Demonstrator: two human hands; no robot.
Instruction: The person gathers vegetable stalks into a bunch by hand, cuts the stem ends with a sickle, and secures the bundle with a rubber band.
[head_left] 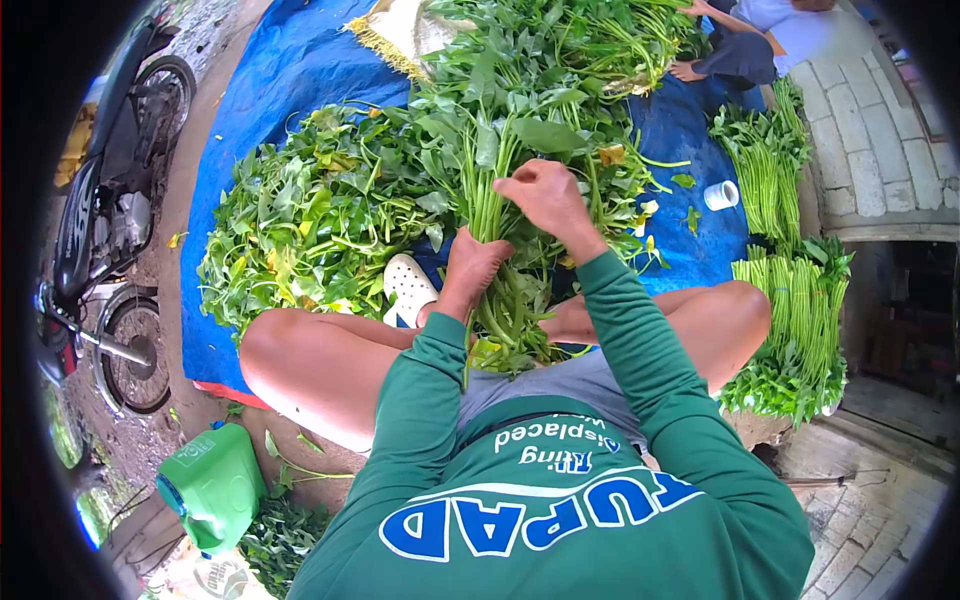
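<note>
My left hand (476,262) is wrapped around the lower stems of a bunch of water spinach (484,205), held upright in front of my crossed legs. The bunch's leaves fan out away from me. Just right of its stems, my right hand (550,203) is closed in a pinch; whatever lies between the fingertips is too small to tell. To the left spreads a pile of loose, partly yellowed leaves (300,225). More stems and leaves (510,325) lie below my left hand, between my legs.
A blue tarp (225,200) lies underneath. Tied bundles (790,310) line the right side near a white cup (720,195). Another person (740,60) sits at the top right by more greens. A cream clog (408,288), green jug (212,480) and motorcycle (110,220) are leftward.
</note>
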